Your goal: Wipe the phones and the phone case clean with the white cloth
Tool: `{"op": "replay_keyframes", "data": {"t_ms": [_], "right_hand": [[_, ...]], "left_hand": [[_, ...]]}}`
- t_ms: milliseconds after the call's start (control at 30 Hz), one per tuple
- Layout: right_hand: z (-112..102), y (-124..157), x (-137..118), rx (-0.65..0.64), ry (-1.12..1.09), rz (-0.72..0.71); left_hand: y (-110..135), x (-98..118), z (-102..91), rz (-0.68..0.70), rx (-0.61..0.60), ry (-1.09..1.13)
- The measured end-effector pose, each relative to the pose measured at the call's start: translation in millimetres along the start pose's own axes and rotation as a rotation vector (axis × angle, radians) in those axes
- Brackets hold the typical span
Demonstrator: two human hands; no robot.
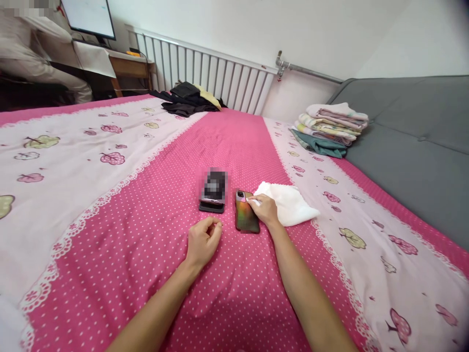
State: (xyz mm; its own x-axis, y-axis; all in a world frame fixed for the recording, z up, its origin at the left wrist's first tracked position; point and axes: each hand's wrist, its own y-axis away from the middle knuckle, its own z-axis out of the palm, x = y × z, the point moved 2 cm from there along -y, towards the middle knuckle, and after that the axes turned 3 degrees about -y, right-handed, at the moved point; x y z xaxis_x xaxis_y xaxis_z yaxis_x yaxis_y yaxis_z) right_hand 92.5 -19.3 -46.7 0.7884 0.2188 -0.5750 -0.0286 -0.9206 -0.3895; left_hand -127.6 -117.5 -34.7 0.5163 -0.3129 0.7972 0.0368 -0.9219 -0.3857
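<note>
My left hand (pixel 205 239) rests on the pink dotted bedspread with its fingers curled in and nothing visible in them. Just beyond it lies a dark, partly pixelated phone-like object (pixel 214 187) with a black lower edge. To the right, a phone (pixel 248 215) lies back up, showing a shiny green-orange back and a camera block at its top left. My right hand (pixel 266 208) is pinched at the phone's upper right, with a bit of white at the fingertips that looks like part of the white cloth (pixel 293 203). That cloth lies spread beside and behind the hand.
Folded clothes (pixel 330 127) are stacked at the right by a grey headboard (pixel 414 132). Dark clothes (pixel 186 98) lie at the bed's far edge, before a white radiator (pixel 205 63). At far left, a person (pixel 32 54) sits near a desk with a monitor (pixel 90 17).
</note>
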Motion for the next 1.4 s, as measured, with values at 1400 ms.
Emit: {"op": "replay_keyframes", "data": {"t_ms": [1400], "right_hand": [[-2.9,19.0,-41.8,-0.481,-0.309,-0.245]], "left_hand": [[-0.3,3.5,-0.3,-0.015,-0.023,-0.025]]}}
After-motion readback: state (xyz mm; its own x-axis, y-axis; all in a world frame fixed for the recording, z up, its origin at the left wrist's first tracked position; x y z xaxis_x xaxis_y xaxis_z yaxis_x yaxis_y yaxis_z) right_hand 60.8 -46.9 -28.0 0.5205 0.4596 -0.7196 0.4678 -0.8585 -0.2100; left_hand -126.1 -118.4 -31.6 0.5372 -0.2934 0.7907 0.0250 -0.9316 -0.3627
